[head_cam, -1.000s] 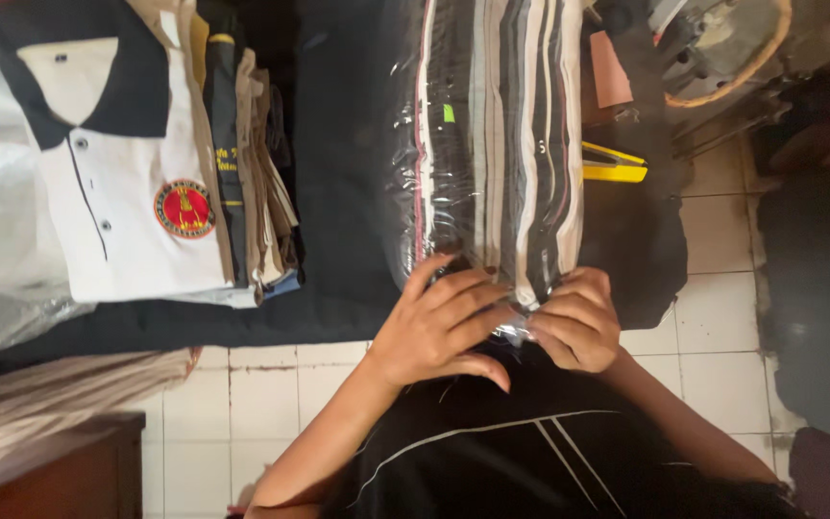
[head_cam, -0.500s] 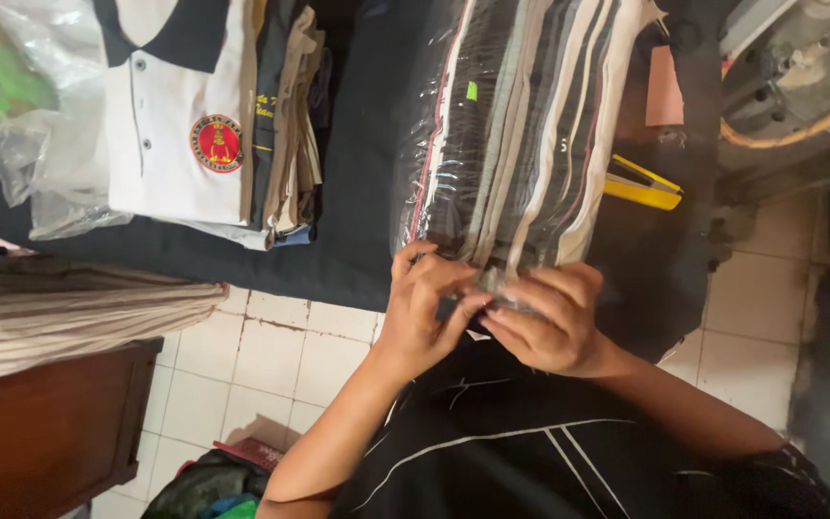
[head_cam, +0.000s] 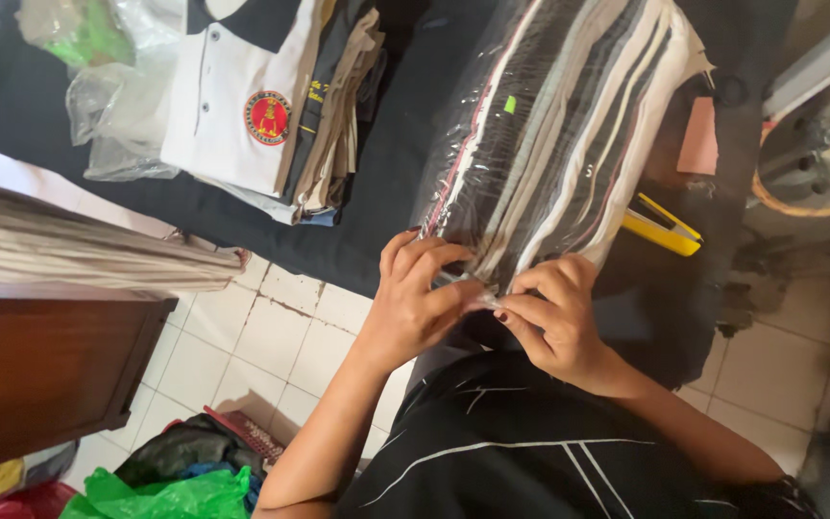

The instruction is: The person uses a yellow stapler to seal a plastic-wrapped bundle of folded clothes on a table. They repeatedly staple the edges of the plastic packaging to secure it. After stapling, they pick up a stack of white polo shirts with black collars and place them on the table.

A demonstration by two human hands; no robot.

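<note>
A clear plastic bag [head_cam: 549, 125] packed with striped folded shirts lies on a dark cloth [head_cam: 405, 144] in front of me. My left hand [head_cam: 415, 303] and my right hand [head_cam: 554, 317] meet at the bag's near end, fingers pinching its open plastic edge [head_cam: 480, 293] between them. Both hands press close together over that edge. A stack of folded shirts [head_cam: 271, 106], topped by a white polo with a dark collar and a red round badge, lies to the left of the bag.
A yellow tool [head_cam: 663, 229] lies right of the bag. Crumpled plastic bags [head_cam: 98, 86] sit at the far left. A brown wooden cabinet [head_cam: 40, 375] stands at lower left, a green bag [head_cam: 165, 495] on the tiled floor [head_cam: 290, 336], machinery [head_cam: 818, 154] at right.
The view has swung, so the bag and shirt stack now sit tilted and further right. My hands stay on the bag's near edge, fingers shifted slightly along it.
</note>
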